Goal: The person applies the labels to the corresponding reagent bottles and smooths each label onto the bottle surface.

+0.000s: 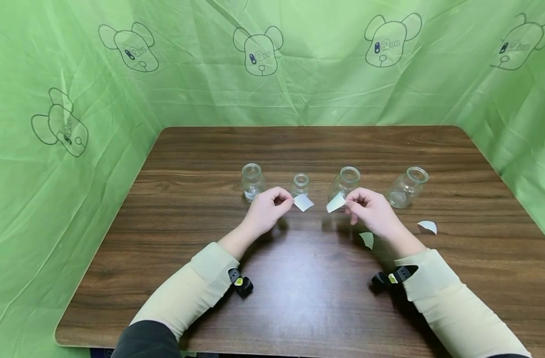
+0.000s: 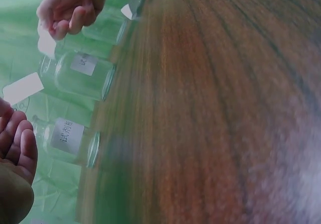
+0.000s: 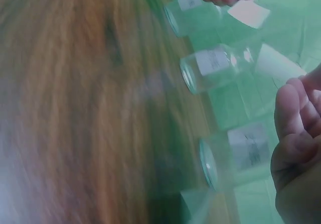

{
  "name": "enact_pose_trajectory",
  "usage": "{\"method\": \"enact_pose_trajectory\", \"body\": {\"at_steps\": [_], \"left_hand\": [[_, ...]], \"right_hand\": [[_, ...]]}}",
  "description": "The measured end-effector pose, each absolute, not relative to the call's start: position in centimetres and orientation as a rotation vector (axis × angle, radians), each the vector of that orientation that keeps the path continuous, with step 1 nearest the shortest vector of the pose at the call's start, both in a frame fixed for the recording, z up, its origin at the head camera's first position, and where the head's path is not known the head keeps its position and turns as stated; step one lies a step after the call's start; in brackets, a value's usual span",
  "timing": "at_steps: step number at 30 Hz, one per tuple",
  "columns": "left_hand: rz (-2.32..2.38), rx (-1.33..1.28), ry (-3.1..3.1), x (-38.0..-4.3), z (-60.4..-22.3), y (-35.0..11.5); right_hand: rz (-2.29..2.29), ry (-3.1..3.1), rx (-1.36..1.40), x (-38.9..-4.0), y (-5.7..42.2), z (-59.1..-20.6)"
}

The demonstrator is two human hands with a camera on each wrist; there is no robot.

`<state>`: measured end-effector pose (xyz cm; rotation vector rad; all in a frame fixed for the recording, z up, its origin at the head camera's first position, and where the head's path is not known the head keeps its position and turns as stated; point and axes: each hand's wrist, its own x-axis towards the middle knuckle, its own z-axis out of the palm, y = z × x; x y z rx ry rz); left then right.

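My left hand (image 1: 264,211) pinches a small white paper piece (image 1: 304,203) by its edge, held in front of a small glass jar (image 1: 301,184). My right hand (image 1: 370,211) pinches a second white paper piece (image 1: 335,203), which overlaps a larger glass jar (image 1: 347,180) in the head view. In the left wrist view, white labels with dark handwritten characters show on two jars, one label (image 2: 68,136) close to the left hand. The right wrist view shows a label (image 3: 250,144) on a jar near the right hand too.
Another glass jar (image 1: 252,179) stands at the left end of the row, and one more (image 1: 406,189) at the right end. Two curved white paper scraps lie on the wooden table (image 1: 201,164): one scrap (image 1: 367,240) below the right hand, the other scrap (image 1: 428,227) farther right. Green cloth (image 1: 299,99) hangs behind.
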<state>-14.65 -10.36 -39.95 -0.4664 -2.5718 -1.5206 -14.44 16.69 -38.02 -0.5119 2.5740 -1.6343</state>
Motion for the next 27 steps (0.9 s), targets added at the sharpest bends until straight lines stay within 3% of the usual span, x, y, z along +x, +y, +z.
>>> {"method": "enact_pose_trajectory", "body": {"at_steps": [16, 27], "left_hand": [[-1.463, -0.496, -2.601, -14.8, -39.9, -10.6], [-1.447, -0.490, -2.610, -14.9, -40.1, -10.7]], "right_hand": [[-1.600, 2.648, -0.414, -13.4, 20.6, -36.4], [-1.652, 2.552, -0.321, -13.7, 25.6, -38.7]]}}
